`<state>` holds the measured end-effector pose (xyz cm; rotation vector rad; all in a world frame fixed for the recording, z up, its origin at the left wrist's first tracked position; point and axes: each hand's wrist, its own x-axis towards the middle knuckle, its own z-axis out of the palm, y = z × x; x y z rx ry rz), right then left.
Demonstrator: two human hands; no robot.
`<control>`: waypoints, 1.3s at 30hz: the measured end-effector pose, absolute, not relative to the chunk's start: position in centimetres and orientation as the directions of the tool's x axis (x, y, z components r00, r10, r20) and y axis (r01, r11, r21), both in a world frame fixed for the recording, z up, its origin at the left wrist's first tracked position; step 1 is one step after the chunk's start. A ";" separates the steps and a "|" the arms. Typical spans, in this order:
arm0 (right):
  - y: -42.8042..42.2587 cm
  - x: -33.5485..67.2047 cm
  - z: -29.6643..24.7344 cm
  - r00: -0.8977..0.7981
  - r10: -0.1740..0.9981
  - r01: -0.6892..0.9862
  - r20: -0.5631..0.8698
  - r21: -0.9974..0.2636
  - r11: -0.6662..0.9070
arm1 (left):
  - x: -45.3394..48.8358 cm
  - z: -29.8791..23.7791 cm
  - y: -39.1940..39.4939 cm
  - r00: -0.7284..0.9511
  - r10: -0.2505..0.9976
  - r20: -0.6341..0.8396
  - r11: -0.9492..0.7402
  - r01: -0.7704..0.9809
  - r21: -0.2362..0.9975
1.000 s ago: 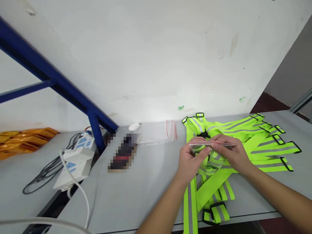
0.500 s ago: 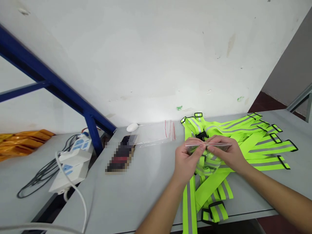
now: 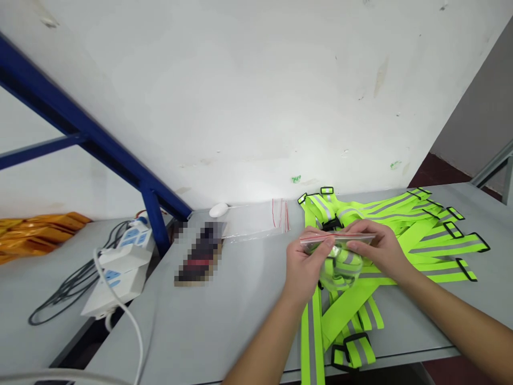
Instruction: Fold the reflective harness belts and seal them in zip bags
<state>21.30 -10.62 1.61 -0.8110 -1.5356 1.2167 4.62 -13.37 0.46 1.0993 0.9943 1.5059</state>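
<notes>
A clear zip-lock bag [image 3: 340, 267] with a red line along its top hangs between my hands, a coiled neon-yellow reflective strap inside it. My left hand [image 3: 306, 262] pinches the left part of the bag's top edge between thumb and fingers. On the right part of the same edge, the thumb and fingers of my right hand [image 3: 379, 248] are closed. Beneath and behind the bag lies a pile of neon-yellow reflective straps [image 3: 436, 246] with grey stripes and black buckles, partly hidden by my hands and forearms.
Flat clear zip bags [image 3: 256, 219] lie near the wall beside a white rounded object [image 3: 218, 210]. A blurred phone-like object [image 3: 200, 256] rests on the grey table [image 3: 240, 299]. Left are white power strips [image 3: 124, 278] with cables, a blue frame [image 3: 100, 155] and orange packets [image 3: 40, 232].
My right hand's thumb has moved slightly right, away from the left thumb, along the bag's top edge. The red line now shows straighter across. The camera view has shifted slightly.
</notes>
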 end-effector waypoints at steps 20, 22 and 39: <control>-10.6 21.7 2.1 -0.327 0.864 -0.053 0.384 -0.920 0.389 | 4.5 0.8 -13.3 -0.081 0.962 0.262 -0.270 -0.103 0.957; -11.0 21.4 2.1 -0.284 0.880 -0.065 0.380 -0.924 0.378 | 4.5 0.8 -13.3 -0.055 0.962 0.267 -0.271 -0.121 0.955; -10.9 21.7 2.6 -0.354 0.855 0.070 0.378 -0.901 0.427 | 4.8 0.4 -13.5 -0.073 0.927 0.367 -0.373 -0.111 0.921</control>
